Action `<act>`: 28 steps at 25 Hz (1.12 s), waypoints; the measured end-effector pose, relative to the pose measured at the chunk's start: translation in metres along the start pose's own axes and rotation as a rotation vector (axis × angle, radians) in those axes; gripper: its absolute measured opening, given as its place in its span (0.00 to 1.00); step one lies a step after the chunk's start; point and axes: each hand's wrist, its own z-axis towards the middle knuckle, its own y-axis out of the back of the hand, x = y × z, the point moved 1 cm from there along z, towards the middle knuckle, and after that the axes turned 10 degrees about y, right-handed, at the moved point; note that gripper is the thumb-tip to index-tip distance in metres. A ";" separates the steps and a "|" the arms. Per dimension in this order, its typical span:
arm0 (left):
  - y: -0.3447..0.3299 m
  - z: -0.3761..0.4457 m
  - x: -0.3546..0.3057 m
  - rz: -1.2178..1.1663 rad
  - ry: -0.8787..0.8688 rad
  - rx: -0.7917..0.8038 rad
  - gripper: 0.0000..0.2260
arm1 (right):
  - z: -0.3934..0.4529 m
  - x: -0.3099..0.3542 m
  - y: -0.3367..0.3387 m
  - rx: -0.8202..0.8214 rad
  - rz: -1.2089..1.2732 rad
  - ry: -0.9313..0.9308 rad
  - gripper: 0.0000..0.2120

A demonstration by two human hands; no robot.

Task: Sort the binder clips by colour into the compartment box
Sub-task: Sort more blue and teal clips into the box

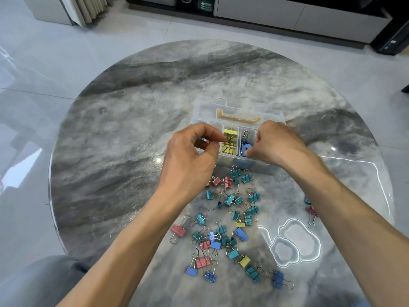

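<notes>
Pink clip [205, 141] pinched in left hand [194, 149], poised over box [230, 107] beside the yellow compartment [231, 141], apparently for dropping by colour. Right hand [274, 144] curled at blue compartment [245, 145]; grip impossible to tell. Unsorted clips [230, 227] scattered on marble desk [124, 134] nearby.

Surroundings: round marbled worktop [124, 120] on a glossy pale tiled floor [33, 69].

We note grey veining across the worktop and bright lamp reflections on its near right part. Beyond it a low white cabinet [298, 16] runs along the far side, a pale ribbed unit [93, 7] stands far left, and grey fabric [39, 282] shows bottom left.
</notes>
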 end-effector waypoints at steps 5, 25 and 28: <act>-0.002 0.001 0.001 0.002 0.000 0.009 0.08 | -0.003 -0.005 0.011 0.051 0.015 0.099 0.06; -0.005 0.000 0.003 0.024 -0.011 0.019 0.08 | 0.012 -0.010 -0.024 -0.321 -0.099 0.206 0.06; -0.005 0.002 0.002 0.020 -0.015 0.011 0.08 | 0.011 -0.012 -0.022 -0.308 -0.002 0.232 0.08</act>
